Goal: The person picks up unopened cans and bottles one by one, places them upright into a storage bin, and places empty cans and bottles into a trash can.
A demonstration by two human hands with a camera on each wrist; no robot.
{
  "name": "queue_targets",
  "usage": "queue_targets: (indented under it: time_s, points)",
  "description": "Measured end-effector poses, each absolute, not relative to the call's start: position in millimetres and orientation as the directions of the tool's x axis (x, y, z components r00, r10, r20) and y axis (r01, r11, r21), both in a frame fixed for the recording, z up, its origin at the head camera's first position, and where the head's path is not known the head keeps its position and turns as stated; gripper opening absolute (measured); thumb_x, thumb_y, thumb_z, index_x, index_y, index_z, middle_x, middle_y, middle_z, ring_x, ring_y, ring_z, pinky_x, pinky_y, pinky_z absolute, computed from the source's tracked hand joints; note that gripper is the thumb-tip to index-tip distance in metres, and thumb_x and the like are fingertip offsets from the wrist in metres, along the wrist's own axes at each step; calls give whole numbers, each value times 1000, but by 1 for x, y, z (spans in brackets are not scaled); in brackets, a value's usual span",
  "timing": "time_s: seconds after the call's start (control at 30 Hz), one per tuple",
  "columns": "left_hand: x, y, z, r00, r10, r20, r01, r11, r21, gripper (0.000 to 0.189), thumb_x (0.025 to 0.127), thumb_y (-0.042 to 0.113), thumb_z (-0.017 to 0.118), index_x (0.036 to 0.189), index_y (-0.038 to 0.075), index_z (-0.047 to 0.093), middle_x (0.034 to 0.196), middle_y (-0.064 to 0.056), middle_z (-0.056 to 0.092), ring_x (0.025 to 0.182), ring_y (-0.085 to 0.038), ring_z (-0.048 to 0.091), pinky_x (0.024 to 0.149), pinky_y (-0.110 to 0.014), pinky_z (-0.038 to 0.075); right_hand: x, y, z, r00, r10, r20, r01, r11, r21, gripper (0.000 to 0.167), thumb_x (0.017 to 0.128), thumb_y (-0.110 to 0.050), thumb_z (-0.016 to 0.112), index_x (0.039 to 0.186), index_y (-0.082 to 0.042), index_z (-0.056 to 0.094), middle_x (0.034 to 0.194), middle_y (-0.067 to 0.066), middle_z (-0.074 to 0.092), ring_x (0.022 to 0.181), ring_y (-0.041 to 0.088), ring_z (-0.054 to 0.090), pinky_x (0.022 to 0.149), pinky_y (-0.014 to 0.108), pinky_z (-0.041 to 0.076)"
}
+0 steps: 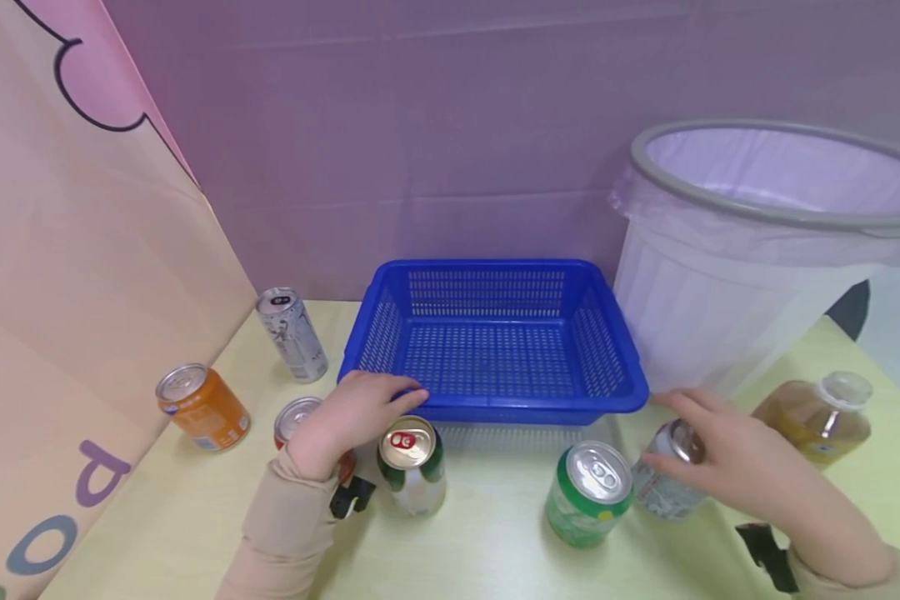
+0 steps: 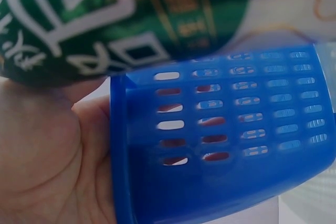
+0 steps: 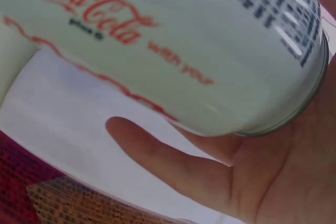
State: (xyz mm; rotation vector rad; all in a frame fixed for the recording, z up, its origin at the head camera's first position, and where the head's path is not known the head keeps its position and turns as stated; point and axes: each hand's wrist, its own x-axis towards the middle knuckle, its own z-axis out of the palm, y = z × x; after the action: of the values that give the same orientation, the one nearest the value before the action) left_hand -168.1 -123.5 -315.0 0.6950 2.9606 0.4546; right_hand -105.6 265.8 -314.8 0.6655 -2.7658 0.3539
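Observation:
My left hand (image 1: 363,408) grips the front left rim of a blue plastic basket (image 1: 495,414); in the left wrist view, fingers show through the slots of the basket wall (image 2: 220,192). Just below that hand stand a green and white can (image 1: 412,475) with a gold top and a red can (image 1: 297,411), partly hidden by the wrist. My right hand (image 1: 750,454) is spread around the top of a silver-grey Coca-Cola can (image 1: 663,483), its thumb straight. Red lettering shows on this can (image 3: 121,30) in the right wrist view. A green can (image 1: 589,496) stands to its left.
An orange can (image 1: 206,408) and a slim grey can (image 1: 294,337) stand on the left. Behind my right hand is a bottle of yellowish liquid (image 1: 817,417). A tall white bin (image 1: 690,308) with a liner stands right of the basket. A purple curtain (image 1: 420,142) hangs behind.

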Motion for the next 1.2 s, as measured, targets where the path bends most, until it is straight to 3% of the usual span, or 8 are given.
queue_targets:
  time_s: [0.2, 0.43, 0.63, 0.83, 1.2]
  points:
    - [-168, -123, -315, -895, 446, 1, 426, 854, 300, 39, 99, 37, 44, 117, 10, 66, 115, -4, 68, 113, -27, 61, 100, -51, 38, -106, 267, -318, -848, -428, 311, -489, 859, -152, 67, 64, -44, 83, 118, -11, 60, 104, 8, 63, 73, 12, 59, 58, 35, 52]
    - [-168, -123, -317, -896, 443, 3, 422, 851, 314, 40, 99, 38, 45, 118, 10, 66, 116, -5, 68, 114, -28, 60, 101, -52, 37, -107, 268, -319, -857, -442, 264, -492, 854, -169, 72, 64, -44, 83, 120, -6, 59, 104, 12, 65, 81, 22, 64, 65, 43, 55]
    - [-168, -123, -316, -895, 446, 2, 424, 849, 314, 40, 99, 37, 45, 118, 8, 65, 116, -6, 68, 114, -28, 60, 102, -52, 37, -108, 269, -322, -851, -461, 251, -504, 851, -147, 74, 62, -44, 84, 118, -3, 59, 103, 12, 66, 80, 19, 63, 65, 41, 55]
    - [-167, -122, -315, -894, 448, 2, 426, 850, 310, 39, 99, 37, 45, 118, 9, 66, 115, -6, 68, 113, -29, 60, 101, -52, 37, -108, 268, -324, -836, -480, 265, -521, 846, -111, 70, 57, -43, 86, 110, -3, 62, 96, 8, 66, 76, 16, 61, 64, 38, 54]
    - [-166, -123, -314, -892, 451, 14, 434, 848, 305, 38, 99, 36, 46, 116, 10, 67, 113, -5, 69, 112, -27, 61, 101, -51, 38, -106, 265, -323, -868, -445, 220, -479, 867, -136, 58, 57, -41, 86, 98, -10, 61, 82, -6, 58, 68, 5, 52, 56, 26, 47]
